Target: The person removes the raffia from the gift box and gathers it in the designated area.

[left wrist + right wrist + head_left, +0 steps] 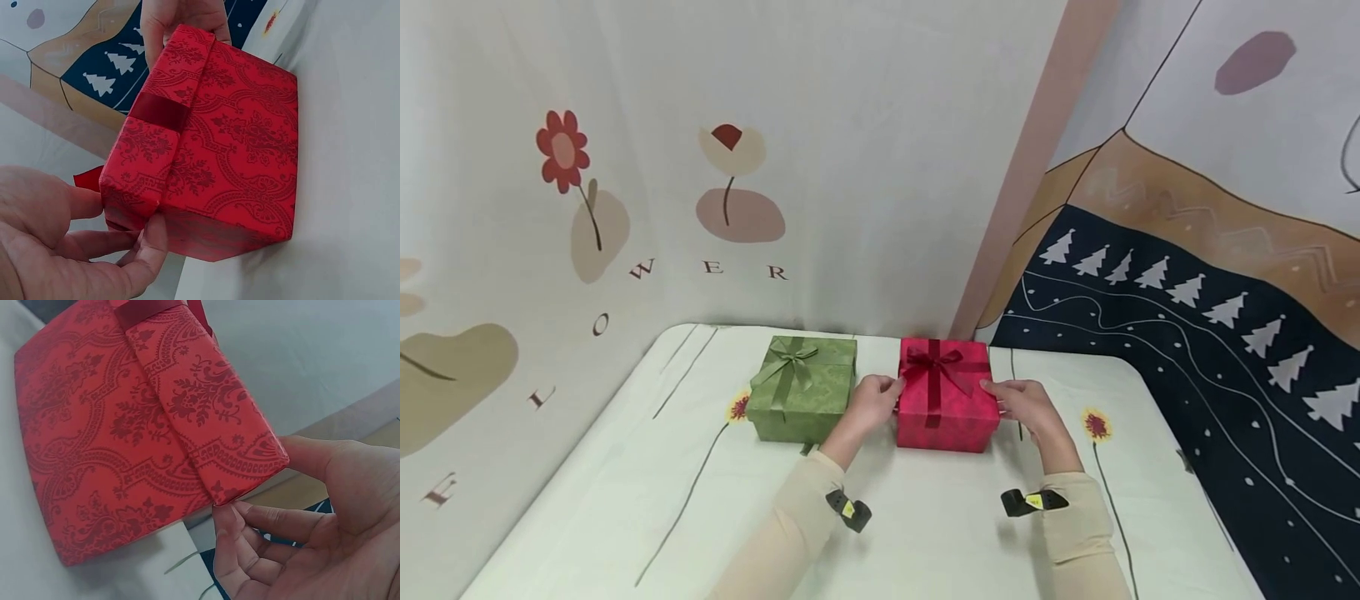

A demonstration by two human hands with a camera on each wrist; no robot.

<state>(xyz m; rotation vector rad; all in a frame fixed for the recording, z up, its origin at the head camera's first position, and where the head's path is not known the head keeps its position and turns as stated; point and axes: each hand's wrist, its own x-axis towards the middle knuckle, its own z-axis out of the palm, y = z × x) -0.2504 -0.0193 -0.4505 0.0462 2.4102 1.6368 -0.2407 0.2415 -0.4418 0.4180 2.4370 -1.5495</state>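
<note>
A red gift box with a dark patterned print stands upright on the table, its lid seated on top and tied with a dark red ribbon bow. My left hand pinches the lid at its left side, thumb near the top edge and fingertips under the lower rim. On the opposite side my right hand pinches the lid the same way; in the right wrist view its fingertips sit right at the rim. Left of the red box stands a green gift box with a green bow.
The boxes stand toward the back of a table under a white cloth printed with flowers. A pale printed curtain hangs right behind them. To the right hangs a dark cloth with white trees.
</note>
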